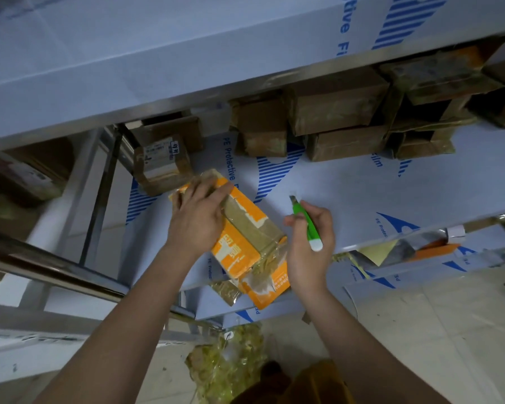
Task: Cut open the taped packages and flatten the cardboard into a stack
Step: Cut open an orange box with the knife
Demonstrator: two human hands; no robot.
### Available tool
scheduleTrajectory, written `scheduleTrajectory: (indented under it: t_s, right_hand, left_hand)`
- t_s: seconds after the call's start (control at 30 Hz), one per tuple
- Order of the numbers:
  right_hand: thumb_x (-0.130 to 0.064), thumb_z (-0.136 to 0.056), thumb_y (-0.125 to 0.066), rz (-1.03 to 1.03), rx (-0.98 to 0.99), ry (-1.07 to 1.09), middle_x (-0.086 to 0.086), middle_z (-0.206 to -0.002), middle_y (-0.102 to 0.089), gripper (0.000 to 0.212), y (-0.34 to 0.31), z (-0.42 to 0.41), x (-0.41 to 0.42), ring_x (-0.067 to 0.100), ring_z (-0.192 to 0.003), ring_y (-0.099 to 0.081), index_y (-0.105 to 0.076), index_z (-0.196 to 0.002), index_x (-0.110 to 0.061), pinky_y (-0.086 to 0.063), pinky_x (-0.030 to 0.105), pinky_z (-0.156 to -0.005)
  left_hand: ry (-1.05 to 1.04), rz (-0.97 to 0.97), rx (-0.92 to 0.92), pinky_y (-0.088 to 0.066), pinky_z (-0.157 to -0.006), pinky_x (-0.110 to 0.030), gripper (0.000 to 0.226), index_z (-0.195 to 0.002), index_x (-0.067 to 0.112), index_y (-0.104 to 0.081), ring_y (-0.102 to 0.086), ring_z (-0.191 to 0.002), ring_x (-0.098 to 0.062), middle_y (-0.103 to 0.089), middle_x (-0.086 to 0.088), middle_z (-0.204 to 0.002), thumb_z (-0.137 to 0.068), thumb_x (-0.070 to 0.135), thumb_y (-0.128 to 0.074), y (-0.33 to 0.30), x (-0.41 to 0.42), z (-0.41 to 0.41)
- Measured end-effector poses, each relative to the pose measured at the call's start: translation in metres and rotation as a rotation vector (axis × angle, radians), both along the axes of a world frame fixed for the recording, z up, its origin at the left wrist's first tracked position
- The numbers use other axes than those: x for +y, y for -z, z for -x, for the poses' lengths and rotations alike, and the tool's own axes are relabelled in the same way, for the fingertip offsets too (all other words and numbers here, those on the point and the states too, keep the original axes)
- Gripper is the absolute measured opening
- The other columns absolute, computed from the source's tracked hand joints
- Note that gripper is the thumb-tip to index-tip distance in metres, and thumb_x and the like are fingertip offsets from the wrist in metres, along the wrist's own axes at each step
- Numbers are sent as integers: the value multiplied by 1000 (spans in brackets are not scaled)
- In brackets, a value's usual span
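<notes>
Shelf [362, 185], left hand [197, 220] gripping box [245, 228]

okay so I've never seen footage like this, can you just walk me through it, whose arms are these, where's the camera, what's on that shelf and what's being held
There is one picture, taken by a wide-angle camera worn on a person's head, looking down past their own two bare arms. No robot is involved.

The left hand rests on top of an orange taped package, with the fingers curled over its far end. The package lies on a shelf covered in bluish protective film, and its near end sticks out over the shelf's front edge.

The right hand grips a green utility knife, blade end pointing away from the person and clear of the package.

Further back on the same shelf sit several brown taped packages. Below, on the floor, lies a heap of crumpled tape.
</notes>
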State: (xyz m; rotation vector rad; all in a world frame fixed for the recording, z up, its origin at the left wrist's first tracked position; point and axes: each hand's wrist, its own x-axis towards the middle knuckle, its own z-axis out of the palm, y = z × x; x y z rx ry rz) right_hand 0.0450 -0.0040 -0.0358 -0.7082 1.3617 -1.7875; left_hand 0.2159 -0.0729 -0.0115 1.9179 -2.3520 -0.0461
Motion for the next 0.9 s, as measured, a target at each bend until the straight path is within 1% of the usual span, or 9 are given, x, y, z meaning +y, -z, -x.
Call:
scheduleTrajectory:
  t_s: [0.07,0.17,0.27,0.4,0.53,0.67,0.73,0.83,0.9]
  right_hand:
    - [3,-96,-50,-54,-9,61,21,-93,-65,24,10,-3,16,7,-80,-65,-59,-98,-20,-48,14,-69]
    - [-1,-95,-53,-77,-65,106,20,-92,-65,22,20,-21,33,11,-82,-67,-61,-97,-22,-51,19,-73]
    - [-22,-89,-56,-67,-100,139,12,-92,-67,16,21,-30,34,24,-89,-68,-65,-96,-33,-54,30,-79]
    - [-18,-89,-53,-16,-141,140,6,-93,-72,18,7,-25,18,20,-91,-71,-63,-100,-28,-55,31,-77]
    - [-15,-93,-54,-12,-105,90,6,-101,-71,17,-4,-11,-10,17,-95,-70,-63,-100,-29,-56,35,-80]
    - [-8,-96,-52,-100,-107,6,12,-99,-71,18,3,15,-35,19,-94,-71,-62,-99,-23,-56,47,-91]
    - [-4,-98,-50,-106,-122,-51,16,-99,-70,17,6,22,-39,18,-92,-71,-61,-101,-17,-57,43,-90]
    - [1,-99,-47,-44,-187,-123,17,-94,-67,16,2,28,-38,14,-88,-70,-58,-102,-11,-58,28,-81]
    - [3,-99,-46,-12,-190,-159,19,-95,-66,17,1,32,-37,15,-90,-70,-57,-102,-10,-57,26,-80]
  left_hand:
    - [-19,-13,151,-14,-115,-57,51,-147,35,-39,-23,-145,-29,-31,-2,-158,-97,27,-31,8,-2,-8]
    - [-78,14,205,-5,-116,-59,49,-146,37,-41,-20,-147,-21,-28,5,-159,-99,24,-31,13,-1,-4]
    - [-140,8,320,4,-115,-60,49,-144,38,-44,-15,-149,-15,-27,7,-159,-100,17,-36,15,0,2]
    - [-290,42,440,9,-114,-62,55,-149,35,-36,-8,-150,-17,-20,2,-162,-95,37,-25,17,8,13]
    - [-337,-79,250,-1,-113,-67,63,-154,40,-10,-2,-148,-27,-8,-3,-160,-97,61,-27,9,22,34]
    - [-192,-98,-55,-22,-106,-55,97,-151,35,-17,-23,-132,-33,-24,-8,-144,-72,92,-17,-7,17,33]
    - [-90,-146,-55,-16,-112,-53,115,-152,30,-17,-17,-139,-30,-20,-6,-150,-60,100,-13,-8,7,26]
    - [40,-300,-36,2,-122,-45,142,-155,18,-2,8,-150,-24,5,-5,-164,-45,106,-19,-11,-2,19]
    - [53,-299,14,-16,-118,-42,132,-154,19,-15,-6,-148,-23,-11,-5,-160,-49,97,-36,-19,-1,21]
